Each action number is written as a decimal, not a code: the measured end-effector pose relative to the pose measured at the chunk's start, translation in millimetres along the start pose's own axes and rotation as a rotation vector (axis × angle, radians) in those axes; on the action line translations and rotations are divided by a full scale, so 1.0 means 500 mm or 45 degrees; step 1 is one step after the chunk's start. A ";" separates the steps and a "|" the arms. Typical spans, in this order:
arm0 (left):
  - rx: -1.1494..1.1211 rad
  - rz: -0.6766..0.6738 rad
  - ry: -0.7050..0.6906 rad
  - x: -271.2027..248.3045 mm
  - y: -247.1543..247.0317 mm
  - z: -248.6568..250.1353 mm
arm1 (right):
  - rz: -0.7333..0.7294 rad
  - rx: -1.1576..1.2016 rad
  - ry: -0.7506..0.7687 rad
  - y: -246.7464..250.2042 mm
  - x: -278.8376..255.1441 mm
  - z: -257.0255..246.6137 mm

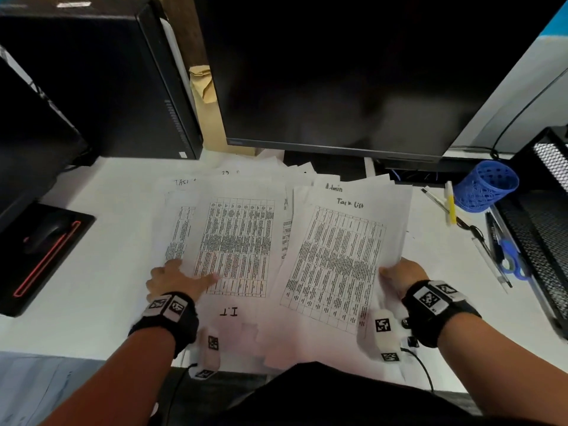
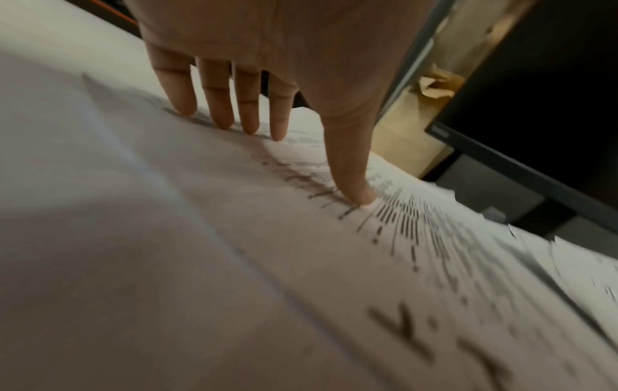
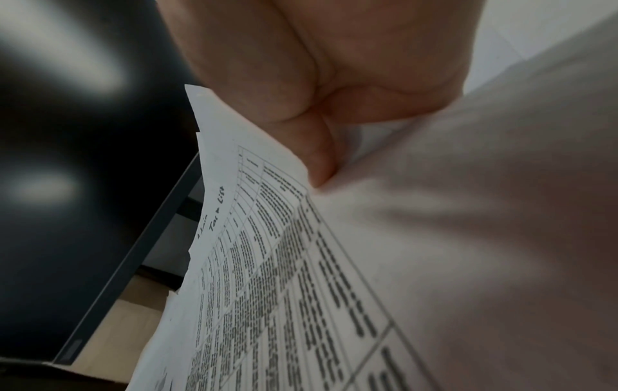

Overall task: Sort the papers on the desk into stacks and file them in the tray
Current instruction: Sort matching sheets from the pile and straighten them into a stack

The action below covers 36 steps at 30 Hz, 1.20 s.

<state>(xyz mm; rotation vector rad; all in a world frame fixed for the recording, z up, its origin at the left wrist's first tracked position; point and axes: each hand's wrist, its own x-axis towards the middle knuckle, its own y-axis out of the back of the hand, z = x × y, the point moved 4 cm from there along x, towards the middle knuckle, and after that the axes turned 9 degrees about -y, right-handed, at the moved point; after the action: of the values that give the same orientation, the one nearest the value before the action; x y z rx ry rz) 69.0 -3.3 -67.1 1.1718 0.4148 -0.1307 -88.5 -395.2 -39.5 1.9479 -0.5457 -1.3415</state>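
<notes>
The papers (image 1: 236,241) lie spread over the white desk (image 1: 101,272) before the dark monitor (image 1: 353,72). The right hand (image 1: 399,273) pinches the "Task List" sheet (image 1: 338,259) at its edge, lifted. The left hand (image 1: 172,281) presses flat, fingers straight, on the "I.T" sheet (image 1: 233,315). The mesh tray (image 1: 534,241) stands at the right.

The printed tables on the papers (image 1: 236,244) are reading too small and smeared to make out. The right hand (image 1: 399,273) is hiding its fingers under the lifted sheet (image 1: 338,259). The mesh tray (image 1: 541,229) is running off the right edge. Lower sheets are lying buried under the fanned pile.
</notes>
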 end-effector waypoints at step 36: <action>-0.353 0.058 -0.202 0.023 0.072 -0.047 | -0.178 0.553 -0.054 -0.090 0.135 0.057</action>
<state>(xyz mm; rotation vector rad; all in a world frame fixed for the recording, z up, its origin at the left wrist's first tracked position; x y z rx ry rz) 85.0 33.6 -47.7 0.8900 0.2567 -0.1215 -91.6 -419.5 -121.9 2.3455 -0.7859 -1.4435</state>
